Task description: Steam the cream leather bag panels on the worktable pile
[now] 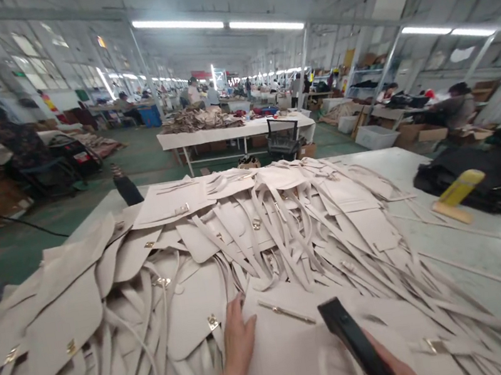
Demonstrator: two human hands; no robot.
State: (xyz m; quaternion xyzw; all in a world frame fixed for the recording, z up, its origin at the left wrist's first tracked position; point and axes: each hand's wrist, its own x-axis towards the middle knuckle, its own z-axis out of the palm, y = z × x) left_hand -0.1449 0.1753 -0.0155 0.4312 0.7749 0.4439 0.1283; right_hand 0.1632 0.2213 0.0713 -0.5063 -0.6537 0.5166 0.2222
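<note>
My left hand is at the left edge of a beige bag piece, with the thumb on its top face and the other fingers curled at the edge, partly hidden. A slim gold metal bar lies across this piece. My right hand is wrapped round a long black hand-held tool, whose exact kind I cannot make out. The tool's blunt end points up and left above the right part of the piece. Beige flaps with gold clasps and long straps are heaped around both hands.
Beside the heap, on the white table, lie a yellow-handled tool and a black bag or cloth. A dark bottle-like object is by the far left edge. Beyond are another loaded table, an office chair and people at work.
</note>
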